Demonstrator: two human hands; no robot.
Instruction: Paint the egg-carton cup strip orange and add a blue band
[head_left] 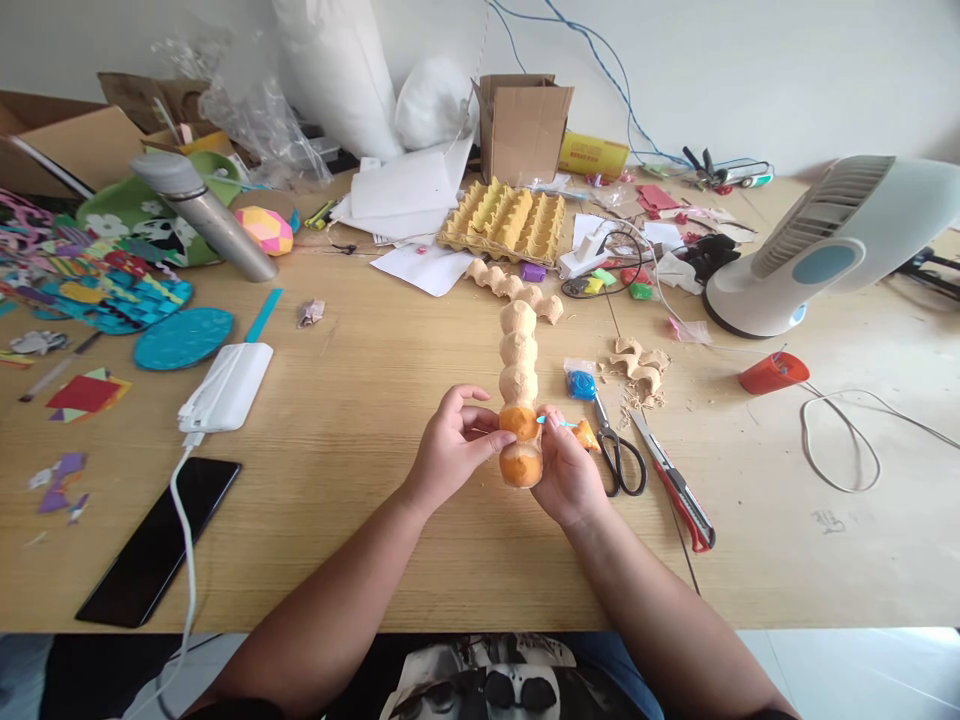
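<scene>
Upright between my hands is a strip of egg-carton cups [518, 352]. Its two lower bumps are covered in orange clay [521, 466], while the upper ones are bare tan pulp. My left hand [459, 440] pinches the strip from the left, thumb on the upper orange bump. At the right side, my right hand [568, 465] is closed around a thin light-blue tool [541, 419] and touches the strip's edge. The tool's tip is by the upper orange bump; part of it is hidden by the fingers. Just beyond that hand lies an orange clay packet [585, 435].
Scissors [621, 458], a red utility knife [679, 490] and a blue clay packet [580, 384] lie right of my hands. Carton scraps [639, 365], a yellow egg tray [506, 222] and a fan [817, 250] stand farther back. A phone [159, 540] and power bank [225, 387] are left.
</scene>
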